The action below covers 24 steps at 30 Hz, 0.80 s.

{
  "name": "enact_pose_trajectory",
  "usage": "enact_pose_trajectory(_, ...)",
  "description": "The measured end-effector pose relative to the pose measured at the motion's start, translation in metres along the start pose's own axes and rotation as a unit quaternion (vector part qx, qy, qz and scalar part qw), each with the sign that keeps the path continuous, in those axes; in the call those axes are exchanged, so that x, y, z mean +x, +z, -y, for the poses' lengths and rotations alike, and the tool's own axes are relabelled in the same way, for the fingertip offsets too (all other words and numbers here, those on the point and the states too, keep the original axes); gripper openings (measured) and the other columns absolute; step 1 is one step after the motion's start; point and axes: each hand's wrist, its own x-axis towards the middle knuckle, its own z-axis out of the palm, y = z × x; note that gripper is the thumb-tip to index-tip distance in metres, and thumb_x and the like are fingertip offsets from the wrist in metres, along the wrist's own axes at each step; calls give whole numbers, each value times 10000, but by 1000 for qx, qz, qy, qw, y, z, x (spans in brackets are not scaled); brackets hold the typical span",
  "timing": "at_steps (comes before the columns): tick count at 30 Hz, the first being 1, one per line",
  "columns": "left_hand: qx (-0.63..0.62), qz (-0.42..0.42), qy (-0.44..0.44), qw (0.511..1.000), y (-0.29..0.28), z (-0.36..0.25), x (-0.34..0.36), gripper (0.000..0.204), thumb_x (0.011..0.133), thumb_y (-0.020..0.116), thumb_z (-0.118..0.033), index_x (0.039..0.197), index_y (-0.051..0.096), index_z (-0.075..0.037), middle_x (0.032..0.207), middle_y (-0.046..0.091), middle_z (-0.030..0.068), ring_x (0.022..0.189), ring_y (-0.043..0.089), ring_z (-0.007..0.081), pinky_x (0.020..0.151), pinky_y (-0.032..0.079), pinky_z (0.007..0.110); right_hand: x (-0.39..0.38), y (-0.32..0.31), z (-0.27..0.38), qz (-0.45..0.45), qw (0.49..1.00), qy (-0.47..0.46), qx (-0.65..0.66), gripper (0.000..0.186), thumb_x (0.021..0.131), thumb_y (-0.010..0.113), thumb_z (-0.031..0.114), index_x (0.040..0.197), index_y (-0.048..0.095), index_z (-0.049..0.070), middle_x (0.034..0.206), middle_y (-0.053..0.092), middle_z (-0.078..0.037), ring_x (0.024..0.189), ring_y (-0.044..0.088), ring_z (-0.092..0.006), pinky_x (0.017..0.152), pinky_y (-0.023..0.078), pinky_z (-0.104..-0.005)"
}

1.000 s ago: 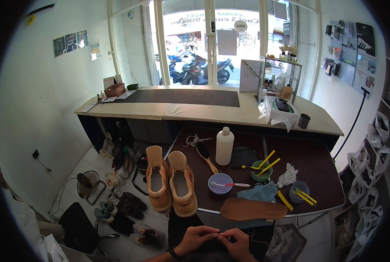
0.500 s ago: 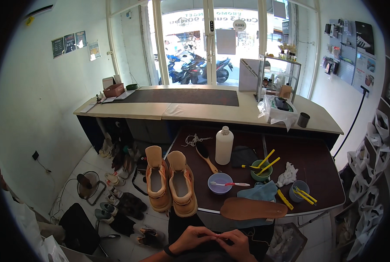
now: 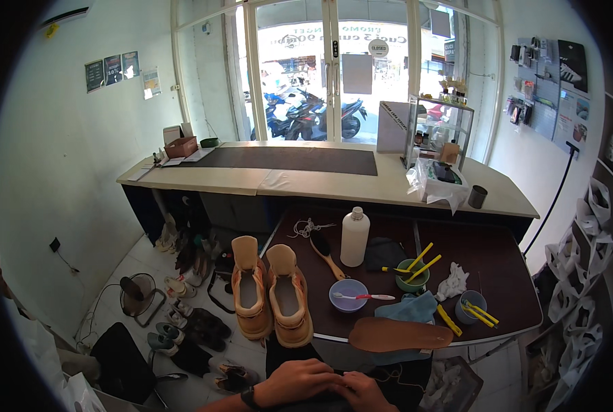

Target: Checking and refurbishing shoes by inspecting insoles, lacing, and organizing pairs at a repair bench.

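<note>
My left hand (image 3: 296,382) and my right hand (image 3: 363,393) meet low in front of me, over dark cloth on my lap. Their fingertips are pinched together, and whatever they hold is too small to make out. A thin pale cord (image 3: 394,375) loops just beyond my right hand. Closest ahead of the left hand stands a pair of tan, high-tongued shoes (image 3: 289,302), without laces, at the table's left edge. A brown insole (image 3: 399,334) lies on a blue cloth (image 3: 411,307) at the near edge, ahead of my right hand.
On the dark table (image 3: 485,261) stand a white bottle (image 3: 354,237), a purple bowl (image 3: 348,295) with a toothbrush across it, a green bowl (image 3: 412,276) and a grey cup (image 3: 471,307) with yellow-handled brushes. A wooden brush (image 3: 328,254) lies near white laces (image 3: 310,227). Shoes (image 3: 200,329) crowd the left floor.
Both hands have shifted slightly down and left, still together, with the left forearm showing more. The view has tilted a little, so the table things sit lower.
</note>
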Motion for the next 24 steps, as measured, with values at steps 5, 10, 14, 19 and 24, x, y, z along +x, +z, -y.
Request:
enact_pose_trajectory(5,78,71,156,982,-16,-2,-11,248,910,619,-177,1142,632,-89,1003,632,40,895,632,187,673,551,292,-5,-7,6,146,983,43,101,81,873,623,100,861,647,24,782,603,-145,713,593,-286,656,470,-372)
enact_pose_trajectory(10,186,180,188,947,-29,-14,-18,223,834,610,-174,1041,619,-94,1068,603,71,1049,546,278,848,471,412,-3,-7,22,160,976,75,125,73,869,622,94,870,651,26,816,626,-145,752,614,-269,692,485,-354)
enact_pose_trajectory(14,97,112,118,982,-39,-26,-19,162,843,607,-193,953,613,-74,885,595,79,860,568,262,720,478,362,2,-9,33,195,970,84,115,97,864,642,124,851,664,31,806,633,-141,786,619,-286,708,489,-365)
enact_pose_trajectory(19,-18,136,12,990,-48,-24,-20,192,856,624,-229,928,632,-51,834,601,129,842,573,316,722,477,394,6,-10,42,163,982,-93,36,121,836,673,180,838,684,59,786,637,-115,757,604,-295,684,478,-400)
enact_pose_trajectory(24,-110,196,42,973,-49,-25,-22,205,879,613,-230,942,647,-39,833,615,148,834,593,330,700,480,417,2,-8,37,208,965,-158,-36,146,802,665,200,875,694,77,800,623,-109,733,578,-312,649,454,-428)
